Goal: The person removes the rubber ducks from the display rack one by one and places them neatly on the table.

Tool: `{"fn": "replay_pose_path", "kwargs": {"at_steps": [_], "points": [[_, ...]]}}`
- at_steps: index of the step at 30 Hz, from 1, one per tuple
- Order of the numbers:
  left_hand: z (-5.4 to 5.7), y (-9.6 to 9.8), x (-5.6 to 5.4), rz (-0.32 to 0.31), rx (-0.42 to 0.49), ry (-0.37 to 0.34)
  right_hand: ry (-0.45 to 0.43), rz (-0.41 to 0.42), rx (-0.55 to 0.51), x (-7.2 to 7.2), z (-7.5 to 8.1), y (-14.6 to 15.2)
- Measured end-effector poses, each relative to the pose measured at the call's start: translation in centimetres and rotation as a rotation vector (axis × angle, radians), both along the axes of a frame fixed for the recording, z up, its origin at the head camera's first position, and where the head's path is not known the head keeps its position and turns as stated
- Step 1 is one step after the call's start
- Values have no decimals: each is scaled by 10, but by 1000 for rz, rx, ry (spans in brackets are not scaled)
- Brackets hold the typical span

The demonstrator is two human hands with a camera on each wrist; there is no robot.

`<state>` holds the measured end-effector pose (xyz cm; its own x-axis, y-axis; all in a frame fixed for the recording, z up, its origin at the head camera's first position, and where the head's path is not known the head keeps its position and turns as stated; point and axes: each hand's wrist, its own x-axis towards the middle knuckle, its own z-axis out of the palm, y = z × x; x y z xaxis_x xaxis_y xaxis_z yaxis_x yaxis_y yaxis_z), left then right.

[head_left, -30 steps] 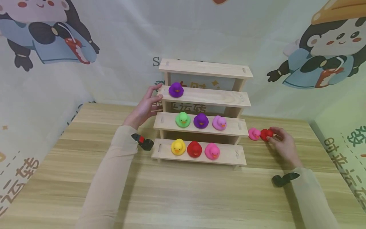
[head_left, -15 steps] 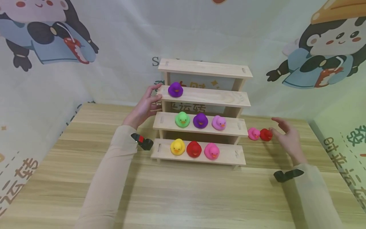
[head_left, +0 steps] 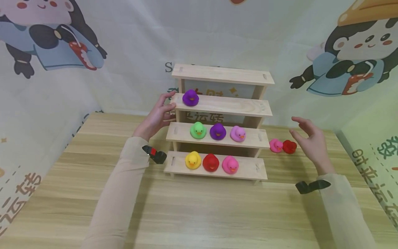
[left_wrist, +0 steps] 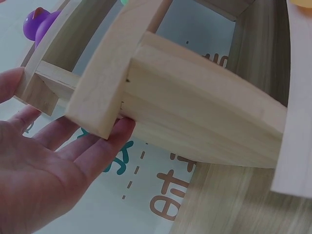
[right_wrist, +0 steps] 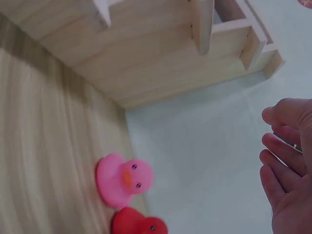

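A stepped wooden shelf [head_left: 217, 136] stands mid-table with rubber ducks on three of its boards. My left hand [head_left: 157, 116] grips the left end of the second board from the top, near a purple duck [head_left: 190, 98]; in the left wrist view, fingers [left_wrist: 112, 141] reach under the wood. Right of the shelf, a pink duck [head_left: 276, 146] and a red duck [head_left: 289, 147] sit side by side on the table. Above and right of them my right hand [head_left: 312, 143] hovers, fingers apart and loosely bent, holding nothing. The right wrist view shows both ducks below that hand.
Green [head_left: 198, 130], purple [head_left: 218, 131] and light pink ducks [head_left: 238, 133] line the third board. Yellow [head_left: 193, 160], red [head_left: 210, 162] and pink ducks [head_left: 230, 164] sit on the lowest. A printed cloth [head_left: 136, 52] hangs behind the wooden table [head_left: 199, 214].
My right hand has let go of the red duck beside the pink one and moved up and away, its fingers spreading. The left hand stays on the shelf.
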<state>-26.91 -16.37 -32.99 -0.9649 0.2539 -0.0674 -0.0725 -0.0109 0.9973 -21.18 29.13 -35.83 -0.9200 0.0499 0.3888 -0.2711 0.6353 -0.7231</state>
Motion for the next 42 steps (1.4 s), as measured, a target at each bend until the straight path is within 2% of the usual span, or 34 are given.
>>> {"fn": "replay_pose_path", "kwargs": {"at_steps": [7, 15, 23, 25, 33, 38, 42], "points": [[0, 0, 0, 0, -13, 0, 57, 50, -26, -2, 16, -15], [0, 0, -2, -3, -4, -13, 57, 103, -27, -5, 35, -39], [1, -1, -3, -5, -3, -17, 160, 185, -49, -11, 56, -66], [2, -1, -3, -5, -3, -19, 171, 206, -54, -17, 56, -70], [3, -1, -3, -8, -20, -19, 146, 324, -11, -24, 67, -100], [3, -2, -4, -9, -30, -25, 141, 365, 12, -30, 70, -117], [3, -2, -4, -9, -29, -28, 154, 380, -11, -34, 72, -128]]}}
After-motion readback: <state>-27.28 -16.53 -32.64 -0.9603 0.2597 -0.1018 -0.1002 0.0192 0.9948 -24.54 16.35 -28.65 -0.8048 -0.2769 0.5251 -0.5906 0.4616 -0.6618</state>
